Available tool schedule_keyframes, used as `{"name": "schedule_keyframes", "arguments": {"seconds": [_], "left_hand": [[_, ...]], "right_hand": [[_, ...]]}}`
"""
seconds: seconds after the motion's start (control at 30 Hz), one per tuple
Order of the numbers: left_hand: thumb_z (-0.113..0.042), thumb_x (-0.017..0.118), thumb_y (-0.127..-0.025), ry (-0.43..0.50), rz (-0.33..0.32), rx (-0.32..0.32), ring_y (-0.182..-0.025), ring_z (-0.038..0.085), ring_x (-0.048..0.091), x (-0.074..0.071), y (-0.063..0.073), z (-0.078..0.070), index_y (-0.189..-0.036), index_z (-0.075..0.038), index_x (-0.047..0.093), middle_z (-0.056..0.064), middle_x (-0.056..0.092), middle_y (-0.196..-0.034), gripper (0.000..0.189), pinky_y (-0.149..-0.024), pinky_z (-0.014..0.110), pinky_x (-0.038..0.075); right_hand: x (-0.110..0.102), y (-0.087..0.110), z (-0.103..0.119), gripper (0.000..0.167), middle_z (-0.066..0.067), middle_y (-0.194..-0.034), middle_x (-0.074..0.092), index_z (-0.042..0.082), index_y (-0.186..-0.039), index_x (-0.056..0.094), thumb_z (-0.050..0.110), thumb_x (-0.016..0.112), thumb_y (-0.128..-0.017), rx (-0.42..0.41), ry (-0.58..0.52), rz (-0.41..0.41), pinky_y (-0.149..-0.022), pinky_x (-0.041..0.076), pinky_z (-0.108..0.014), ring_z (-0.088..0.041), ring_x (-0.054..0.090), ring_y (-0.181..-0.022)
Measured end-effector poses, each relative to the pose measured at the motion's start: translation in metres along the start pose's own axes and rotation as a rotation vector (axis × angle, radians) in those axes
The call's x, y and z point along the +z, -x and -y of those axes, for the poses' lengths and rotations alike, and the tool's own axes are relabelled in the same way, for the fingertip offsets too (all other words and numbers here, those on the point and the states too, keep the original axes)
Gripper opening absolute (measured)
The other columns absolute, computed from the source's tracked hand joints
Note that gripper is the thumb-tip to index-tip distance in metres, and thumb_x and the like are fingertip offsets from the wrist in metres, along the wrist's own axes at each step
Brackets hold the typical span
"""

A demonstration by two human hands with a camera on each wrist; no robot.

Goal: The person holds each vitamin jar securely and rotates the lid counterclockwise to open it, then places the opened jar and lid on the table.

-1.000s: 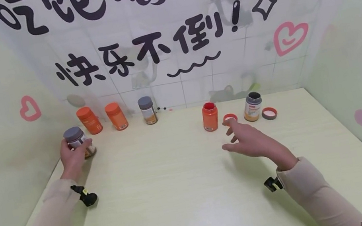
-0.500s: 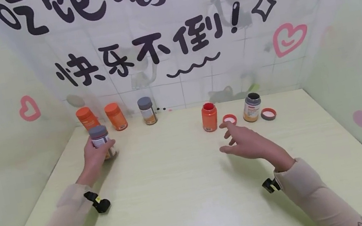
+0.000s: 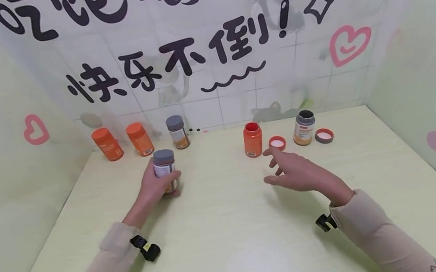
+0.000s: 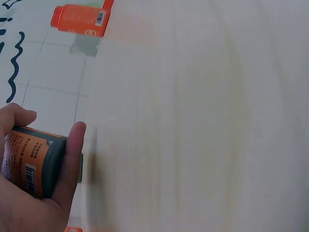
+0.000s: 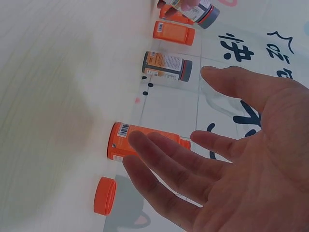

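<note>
My left hand (image 3: pixel 151 184) grips a pill bottle (image 3: pixel 164 165) with a grey cap, holding it upright over the left-middle of the table. In the left wrist view thumb and fingers wrap this bottle (image 4: pixel 30 157), whose orange and white label shows. My right hand (image 3: pixel 298 171) hovers with relaxed, spread fingers and holds nothing. Just beyond its fingertips lies an orange lid (image 3: pixel 277 143), white inside up. Left of that lid stands an uncapped orange bottle (image 3: pixel 253 143). Farther right are an uncapped grey-necked bottle (image 3: pixel 304 132) and its grey lid (image 3: pixel 324 136), also inside up.
Along the back wall at left stand two capped orange bottles (image 3: pixel 108 145) (image 3: pixel 140 140) and a grey-capped bottle (image 3: pixel 178 134). A lettered sheet covers the back wall (image 3: pixel 196 110). Pale side walls (image 3: pixel 419 86) border the light wooden table (image 3: pixel 234 230).
My left hand has carried the grey-capped bottle rightward from the table's left edge, past the capped orange bottles. The right hand has barely moved.
</note>
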State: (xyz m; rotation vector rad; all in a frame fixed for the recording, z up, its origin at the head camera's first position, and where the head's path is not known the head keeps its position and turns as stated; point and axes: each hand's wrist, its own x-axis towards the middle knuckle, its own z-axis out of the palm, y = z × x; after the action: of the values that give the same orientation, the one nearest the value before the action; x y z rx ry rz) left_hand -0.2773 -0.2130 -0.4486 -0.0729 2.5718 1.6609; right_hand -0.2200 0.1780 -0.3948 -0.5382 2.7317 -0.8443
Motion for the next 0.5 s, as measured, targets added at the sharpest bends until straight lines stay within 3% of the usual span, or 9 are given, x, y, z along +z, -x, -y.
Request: {"name": "schedule_keyframes", "arguments": {"seconds": [0.13, 0.3, 0.5], "left_hand": [[-0.026, 0.075, -0.094, 0.007, 0.086, 0.03, -0.136, 0.038, 0.048, 0.023, 0.007, -0.009, -0.156, -0.015, 0.029, 0.019, 0.047, -0.148, 0.078, -0.103, 0.054, 0.054], [-0.024, 0.08, -0.089, 0.02, 0.179, 0.045, -0.126, 0.039, 0.053, 0.052, 0.016, -0.023, -0.147, -0.016, 0.037, 0.018, 0.051, -0.14, 0.073, -0.068, 0.046, 0.064], [-0.021, 0.082, -0.088, 0.035, 0.296, 0.062, -0.119, 0.037, 0.055, 0.083, 0.025, -0.037, -0.144, -0.018, 0.04, 0.018, 0.051, -0.135, 0.07, -0.061, 0.045, 0.063]], "right_hand": [[0.0, 0.001, 0.001, 0.067, -0.02, -0.135, 0.064, 0.007, -0.15, 0.037, 0.034, 0.069, -0.098, -0.002, -0.002, 0.0, -0.092, 0.059, -0.048, -0.031, 0.07, -0.114], [-0.001, 0.002, 0.003, 0.066, -0.02, -0.135, 0.064, 0.008, -0.15, 0.037, 0.034, 0.068, -0.099, -0.01, -0.005, -0.001, -0.094, 0.059, -0.049, -0.031, 0.07, -0.114], [-0.001, 0.004, 0.007, 0.068, -0.019, -0.135, 0.065, 0.01, -0.153, 0.036, 0.036, 0.068, -0.099, 0.003, -0.016, -0.005, -0.093, 0.059, -0.047, -0.03, 0.07, -0.112]]}}
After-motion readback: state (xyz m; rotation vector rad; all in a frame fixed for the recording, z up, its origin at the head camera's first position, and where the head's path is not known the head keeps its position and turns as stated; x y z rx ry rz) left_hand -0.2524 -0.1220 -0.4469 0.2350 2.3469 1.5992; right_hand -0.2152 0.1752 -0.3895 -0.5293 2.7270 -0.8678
